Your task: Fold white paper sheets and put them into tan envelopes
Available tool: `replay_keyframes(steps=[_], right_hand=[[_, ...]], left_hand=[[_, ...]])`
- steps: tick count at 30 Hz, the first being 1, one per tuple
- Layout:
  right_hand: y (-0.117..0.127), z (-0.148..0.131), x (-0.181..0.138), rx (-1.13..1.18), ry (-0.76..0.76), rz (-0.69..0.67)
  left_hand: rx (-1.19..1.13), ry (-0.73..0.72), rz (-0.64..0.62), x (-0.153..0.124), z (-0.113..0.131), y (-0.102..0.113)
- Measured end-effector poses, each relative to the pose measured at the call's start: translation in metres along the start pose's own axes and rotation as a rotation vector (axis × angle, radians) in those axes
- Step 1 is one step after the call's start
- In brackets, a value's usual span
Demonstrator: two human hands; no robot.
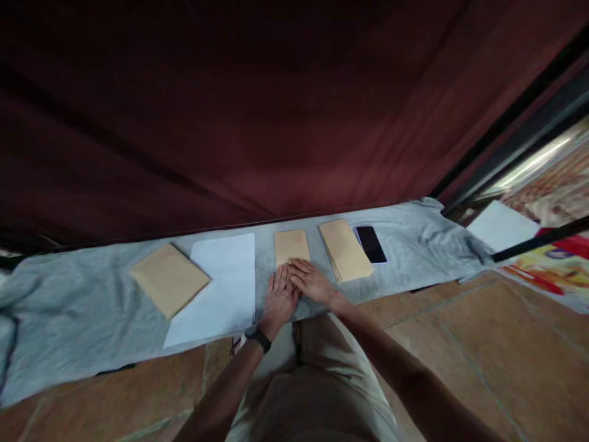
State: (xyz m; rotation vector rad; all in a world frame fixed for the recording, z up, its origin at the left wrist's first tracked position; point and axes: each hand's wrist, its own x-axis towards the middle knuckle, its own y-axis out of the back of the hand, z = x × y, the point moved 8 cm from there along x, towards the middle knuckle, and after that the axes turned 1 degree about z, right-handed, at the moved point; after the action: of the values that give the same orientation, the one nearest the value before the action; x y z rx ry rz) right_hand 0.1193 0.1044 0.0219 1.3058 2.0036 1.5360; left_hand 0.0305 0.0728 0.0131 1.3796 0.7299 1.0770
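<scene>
A small brown paper envelope (291, 243) lies flat on the grey cloth, its near part covered by both hands. My left hand (280, 298) rests on its near left side with the fingers stretched forward. Partly over the left fingers lies my right hand (313, 282), flat with its fingers pointing left. Just right of them sits a stack of brown envelopes (346, 250), its edges slightly fanned. On the left, another brown envelope or stack (169, 279) is turned at an angle and overlaps white paper sheets (225, 288).
A dark phone (370, 244) lies beside the right stack. The grey cloth (92, 307) covers a long narrow surface against a dark red panel (276, 123). Tiled floor (506, 344) runs in front. A white sheet (502, 226) and a colourful printed bag (552, 270) are at far right.
</scene>
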Motion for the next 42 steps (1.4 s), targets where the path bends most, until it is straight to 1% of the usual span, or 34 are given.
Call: replay_keyframes(steps=[4,7,10,13,16,20,27,34,40,42], right_hand=[[-0.001,0.017,0.011,-0.048,-0.011,-0.011],[0.002,0.032,0.019,-0.091,-0.041,0.024],[0.005,0.046,0.028,-0.120,-0.077,0.059],[0.007,0.062,0.040,-0.137,-0.160,0.089],[0.008,0.071,0.049,-0.148,-0.223,0.100],[0.009,0.071,0.048,-0.173,-0.279,0.119],[0.010,0.059,0.023,-0.170,-0.301,0.163],[0.017,0.065,0.034,-0.174,-0.315,0.173],[0.011,0.054,0.021,-0.170,-0.316,0.174],[0.011,0.054,0.020,-0.166,-0.313,0.173]], left_hand=[[0.012,-0.027,0.026,-0.018,0.006,0.005],[0.021,-0.070,0.028,-0.028,0.011,0.009],[0.027,-0.085,0.035,-0.031,0.014,0.013],[0.034,-0.080,0.036,-0.030,0.014,0.013],[0.033,-0.079,0.027,-0.029,0.014,0.013],[0.031,-0.073,0.023,-0.028,0.015,0.015],[0.022,-0.077,0.020,-0.028,0.016,0.016],[0.014,-0.070,0.026,-0.027,0.016,0.017],[0.009,-0.062,0.009,-0.028,0.015,0.017],[0.004,-0.057,0.005,-0.027,0.015,0.017]])
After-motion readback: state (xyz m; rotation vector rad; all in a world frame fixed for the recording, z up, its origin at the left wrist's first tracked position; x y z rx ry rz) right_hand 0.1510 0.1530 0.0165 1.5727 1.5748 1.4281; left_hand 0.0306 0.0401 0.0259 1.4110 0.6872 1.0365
